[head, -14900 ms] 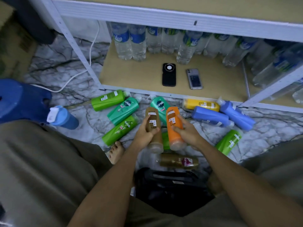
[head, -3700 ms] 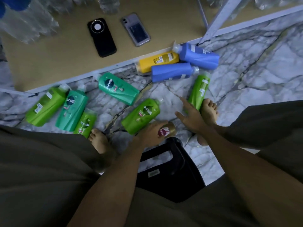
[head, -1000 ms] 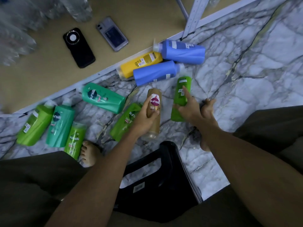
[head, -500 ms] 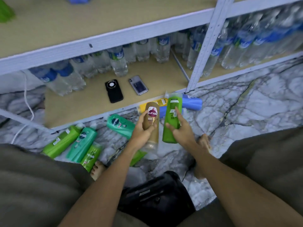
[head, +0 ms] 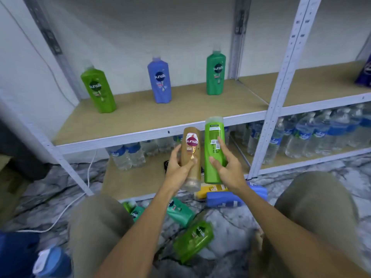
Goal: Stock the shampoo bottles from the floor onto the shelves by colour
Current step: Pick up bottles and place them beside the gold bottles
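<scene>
My left hand (head: pixel 177 170) grips a brown shampoo bottle (head: pixel 190 149), held cap down in front of the shelf edge. My right hand (head: pixel 226 169) holds a light green bottle (head: pixel 213 143) upright beside it, back label facing me. On the middle shelf (head: pixel 160 117) stand a light green bottle (head: pixel 98 91), a blue bottle (head: pixel 160 80) and a dark green bottle (head: pixel 215 74), spaced apart. Several bottles lie on the floor below my arms: a light green one (head: pixel 192 240), a teal one (head: pixel 179 212), a blue one (head: pixel 224 198) and a yellow one (head: pixel 208 191).
Water bottles (head: pixel 313 135) fill the bottom shelf. A white upright post (head: pixel 281 87) divides the shelving. A white cable (head: pixel 66 207) runs over the marble floor at left. A dark blue item (head: pixel 364 74) sits at the right shelf edge. My knees frame the view.
Both hands have lifted the brown and light green bottles from floor level up to the middle shelf's edge. My view has tilted up and the middle shelf has come into sight.
</scene>
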